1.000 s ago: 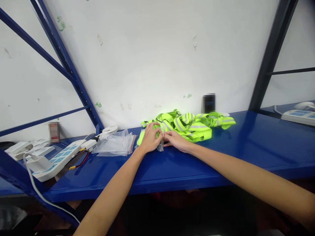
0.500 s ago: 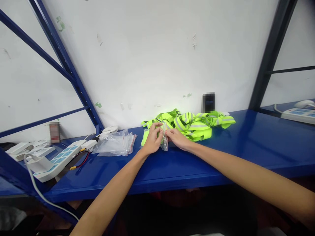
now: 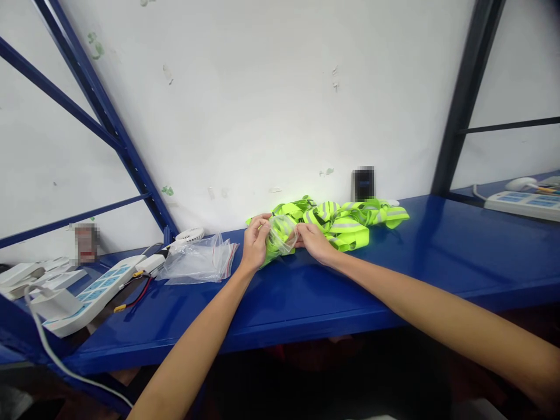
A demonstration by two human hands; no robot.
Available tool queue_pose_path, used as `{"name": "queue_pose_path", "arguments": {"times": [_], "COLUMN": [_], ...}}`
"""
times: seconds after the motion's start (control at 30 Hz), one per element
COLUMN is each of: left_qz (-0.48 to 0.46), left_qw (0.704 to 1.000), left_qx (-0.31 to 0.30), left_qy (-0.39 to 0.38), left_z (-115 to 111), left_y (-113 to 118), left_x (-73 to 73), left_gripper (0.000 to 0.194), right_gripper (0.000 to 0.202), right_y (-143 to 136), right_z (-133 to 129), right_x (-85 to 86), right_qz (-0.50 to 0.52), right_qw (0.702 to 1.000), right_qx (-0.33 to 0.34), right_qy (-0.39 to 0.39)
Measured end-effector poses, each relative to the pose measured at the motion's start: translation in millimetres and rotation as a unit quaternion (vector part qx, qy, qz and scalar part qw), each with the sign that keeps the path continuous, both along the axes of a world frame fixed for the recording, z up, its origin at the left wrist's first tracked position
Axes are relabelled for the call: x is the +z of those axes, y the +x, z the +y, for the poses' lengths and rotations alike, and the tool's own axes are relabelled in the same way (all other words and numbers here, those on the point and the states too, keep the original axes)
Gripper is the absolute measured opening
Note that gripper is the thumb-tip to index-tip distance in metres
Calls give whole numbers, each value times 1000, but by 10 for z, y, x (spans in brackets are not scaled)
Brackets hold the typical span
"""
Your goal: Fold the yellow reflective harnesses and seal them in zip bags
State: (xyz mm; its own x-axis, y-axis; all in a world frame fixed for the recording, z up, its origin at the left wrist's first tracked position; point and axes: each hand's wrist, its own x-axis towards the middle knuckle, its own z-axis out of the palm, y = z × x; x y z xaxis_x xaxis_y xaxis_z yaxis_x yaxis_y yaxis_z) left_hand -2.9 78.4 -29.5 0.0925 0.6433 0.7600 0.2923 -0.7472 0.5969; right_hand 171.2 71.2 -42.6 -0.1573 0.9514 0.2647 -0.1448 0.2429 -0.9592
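Between my hands a clear plastic zip bag (image 3: 282,236) is spread, its mouth gaping toward me. My left hand (image 3: 256,240) pinches the bag's left edge, and my right hand (image 3: 315,242) grips its right edge. Yellow-green shows through and around the bag; I cannot tell whether any of it is inside. Just behind lies a tangled heap of fluorescent yellow-green reflective straps (image 3: 350,221) with silver stripes. To the left of my left hand, a stack of clear zip bags (image 3: 199,262) lies flat on the blue table (image 3: 350,297).
A white power strip (image 3: 98,291) with plugs and a red-black cable (image 3: 142,294) with yellow connectors lie at left. A small white fan (image 3: 190,234) rests behind the bags. A dark blurred object (image 3: 363,184) leans on the wall. Another power strip (image 3: 525,203) sits far right.
The bag between my hands has gone from narrow and flat to spread wide at its mouth. My left hand has shifted left. The whole view has turned slightly.
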Motion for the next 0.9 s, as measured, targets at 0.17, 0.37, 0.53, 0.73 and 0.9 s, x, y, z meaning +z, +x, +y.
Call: {"name": "queue_pose_path", "arguments": {"times": [0.17,0.37,0.53,0.73,0.9], "left_qz": [138,254,301,320,371], "left_qw": [979,946,941,939,920], "left_qx": [105,203,157,130,119], "left_qy": [104,2,-21,9,34], "left_z": [-72,-22,-29,-113,-457], "left_y": [28,-67,-57,-62,-40], "left_x": [-19,-77,-85,-84,-82], "left_gripper": [24,40,39,39,36], "right_gripper": [15,26,22,15,16], "right_y": [19,47,62,126,352], "right_z": [-80,-64,-100,-249,-511], "right_x": [34,-12,-9,-104,-137], "right_qz": [-46,-291,-395,-515,-541], "right_qw": [995,934,890,814,792], "right_qx": [-46,-44,-12,-54,-50], "right_qy": [75,203,227,262,279]}}
